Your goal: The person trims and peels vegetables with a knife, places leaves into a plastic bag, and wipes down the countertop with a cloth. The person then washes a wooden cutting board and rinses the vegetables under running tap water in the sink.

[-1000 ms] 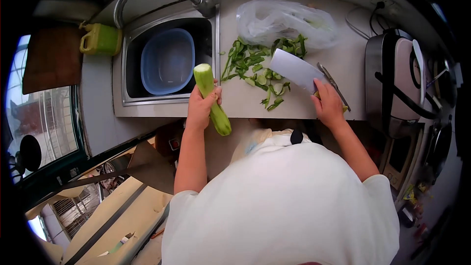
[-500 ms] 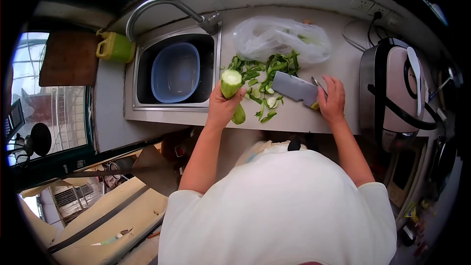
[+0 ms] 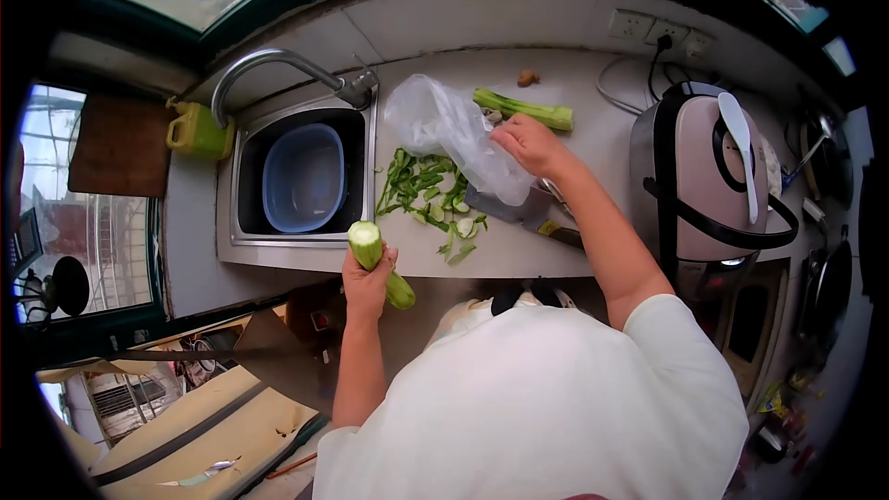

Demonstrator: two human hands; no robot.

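Observation:
My left hand (image 3: 368, 285) is wrapped round a pale green peeled vegetable (image 3: 366, 243), held in front of the counter's front edge by the sink. My right hand (image 3: 526, 142) pinches the clear plastic bag (image 3: 454, 130), lifted partly off the counter. Just behind that hand lies another long green vegetable (image 3: 546, 115). Green peels (image 3: 417, 187) are heaped on the counter left of the bag. The cleaver (image 3: 509, 211) lies under the bag's lower edge, its handle towards the front edge. Beside it, a slim metal tool (image 3: 554, 190) is partly hidden by my right forearm.
A blue basin (image 3: 303, 178) sits in the sink (image 3: 239, 222) under a curved faucet (image 3: 269, 56). A yellow-green jug (image 3: 199, 131) stands left of the sink. At the right is a pink and black cooker (image 3: 702, 167) with a white spatula on top. A small brown lump (image 3: 528, 79) lies at the back.
My right hand has left the cleaver, reached back and taken hold of the bag, pulling it forward over the blade. The other long vegetable now shows uncovered. My left hand has moved down and left.

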